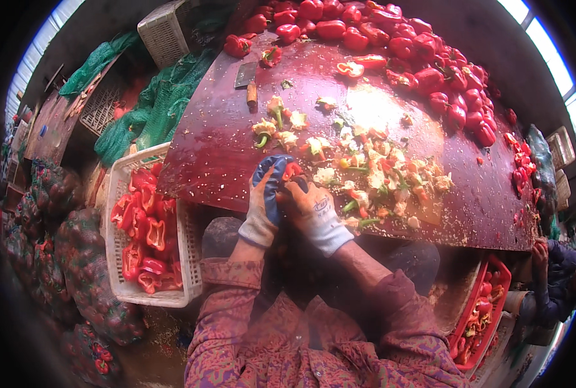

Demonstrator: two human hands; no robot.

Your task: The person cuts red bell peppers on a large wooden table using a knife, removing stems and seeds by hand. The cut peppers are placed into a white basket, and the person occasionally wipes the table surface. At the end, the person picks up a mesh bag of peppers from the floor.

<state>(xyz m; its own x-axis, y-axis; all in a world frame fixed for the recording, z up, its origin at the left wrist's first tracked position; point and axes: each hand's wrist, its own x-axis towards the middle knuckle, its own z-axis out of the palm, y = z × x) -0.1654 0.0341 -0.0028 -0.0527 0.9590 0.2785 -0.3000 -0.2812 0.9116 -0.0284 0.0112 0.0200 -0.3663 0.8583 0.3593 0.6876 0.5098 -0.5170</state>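
Note:
My gloved left hand [267,194] and gloved right hand [314,208] meet at the near edge of the dark red table [210,160]. A piece of red bell pepper [292,169] shows between them, held by the left hand; the right hand's fingers are bent around its near side and partly hidden. Just beyond and to the right lies a heap of pale pepper cores with green stems [385,169]. A cleaver [247,80] with a wooden handle rests farther back. Whole red bell peppers [429,80] are piled along the far side, with a halved pepper [350,69] before them.
A white plastic crate [191,252] of cut peppers stands at the left, beside filled mesh sacks [91,271]. Green netting [157,106] hangs behind it. A red crate [482,339] of pepper pieces is at the lower right, near another person [552,281] at the table's right end.

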